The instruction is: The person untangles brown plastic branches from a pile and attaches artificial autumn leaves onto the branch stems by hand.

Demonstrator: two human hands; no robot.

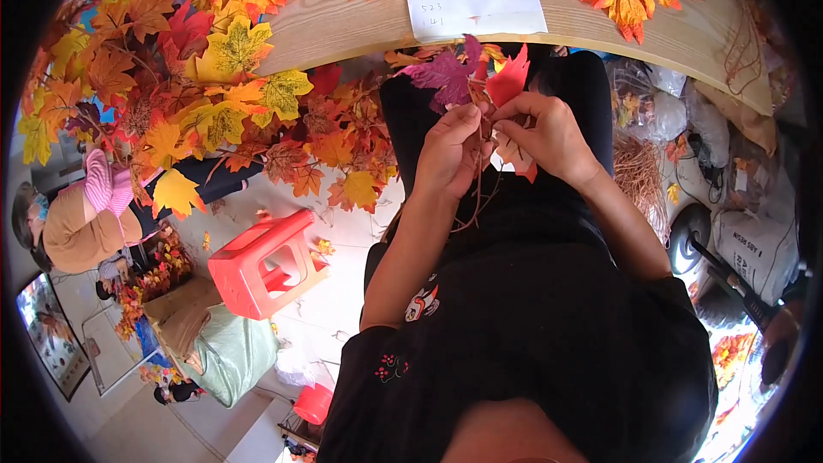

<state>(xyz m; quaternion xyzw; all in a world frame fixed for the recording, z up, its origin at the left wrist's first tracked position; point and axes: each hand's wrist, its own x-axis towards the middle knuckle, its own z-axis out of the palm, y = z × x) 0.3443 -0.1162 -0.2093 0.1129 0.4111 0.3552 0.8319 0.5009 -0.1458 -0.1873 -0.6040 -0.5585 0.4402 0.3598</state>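
Both hands pinch thin leaf stems [480, 180]: left hand [450, 150] and right hand [549, 133] fingers clamped together; purple leaf [441, 75] and red leaf [510, 79] just above fingertips.

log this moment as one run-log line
left hand pinching leaf stems | right hand pinching purple leaf and red leaf | wooden table above

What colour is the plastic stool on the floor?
The stool is red-orange, seen in the head view.
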